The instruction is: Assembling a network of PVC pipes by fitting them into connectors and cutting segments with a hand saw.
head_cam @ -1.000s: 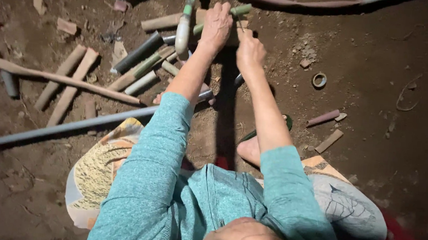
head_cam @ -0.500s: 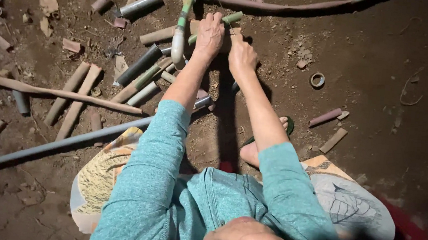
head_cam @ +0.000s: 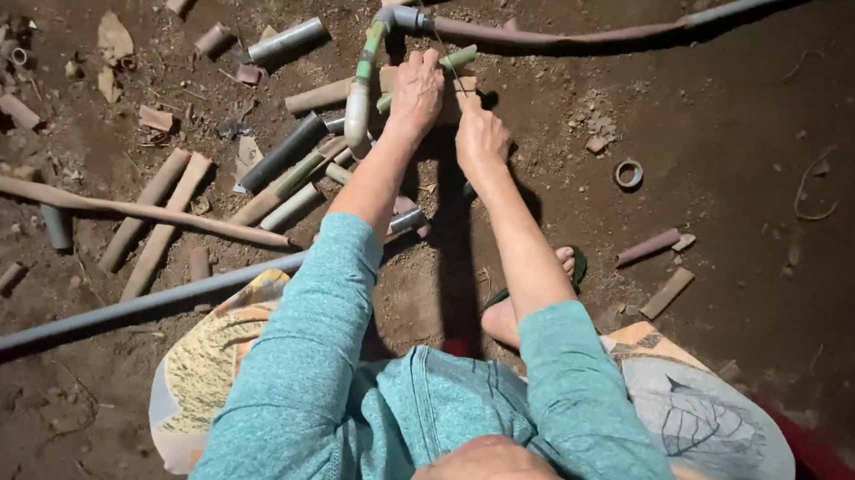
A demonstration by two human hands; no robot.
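Below, the left hand (head_cam: 417,91) closed its grip on a short green pipe piece (head_cam: 457,58), whose long axis ran up and to the right, away from the person. Just beside it, the right hand (head_cam: 480,136) lay fingers-down; whether its grip pinched anything could not be told. Both arms stretched forward, sleeves teal. A bent white-and-green pipe (head_cam: 361,85) stood nearby on the dirt floor (head_cam: 757,123), amid scattered pipe offcuts (head_cam: 283,152).

— How does your light look?
— Hard and bright from above your head; the dirt floor (head_cam: 757,123) fades dark toward the corners.
— Shadows?
— Sharp ones under your forearms.
— Focus?
— Crisp at centre, soft at the bottom edge.
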